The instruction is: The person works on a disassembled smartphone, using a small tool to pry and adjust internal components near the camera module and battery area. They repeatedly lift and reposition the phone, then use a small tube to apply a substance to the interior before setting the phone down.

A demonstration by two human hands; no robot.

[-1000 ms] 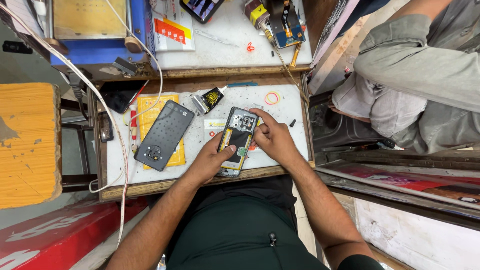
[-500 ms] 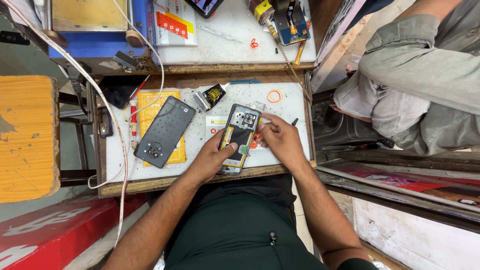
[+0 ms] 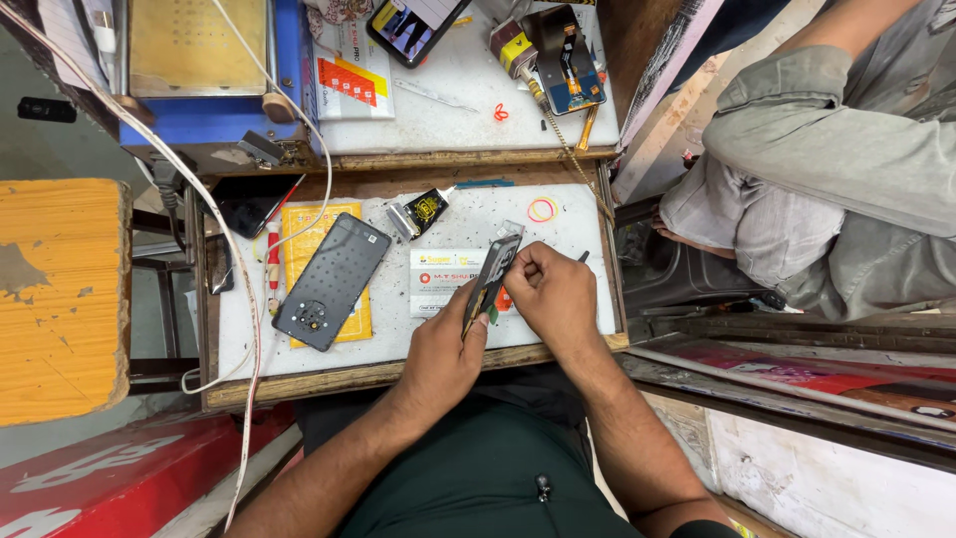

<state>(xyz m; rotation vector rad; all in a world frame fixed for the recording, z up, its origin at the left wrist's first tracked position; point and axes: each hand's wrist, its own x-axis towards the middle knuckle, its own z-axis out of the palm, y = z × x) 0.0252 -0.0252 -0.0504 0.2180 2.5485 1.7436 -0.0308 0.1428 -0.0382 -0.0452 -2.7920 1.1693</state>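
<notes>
Both your hands hold the opened phone [image 3: 490, 281] on edge.
Left hand [image 3: 445, 351] pinches its lower rim, right hand [image 3: 554, 296] fingers pinch the top; it looks thin, stiff, fragile, so grip the edges.

On the table [image 3: 578, 224] before you, your left hand [image 3: 443, 344] and right hand [image 3: 553, 294] hold the opened phone [image 3: 490, 282] tilted on edge between them. To its left lies a phone back cover [image 3: 332, 281] on a packet [image 3: 299, 234]. Behind sit a glue tube [image 3: 423, 211] and rubber band [image 3: 542, 209].
</notes>
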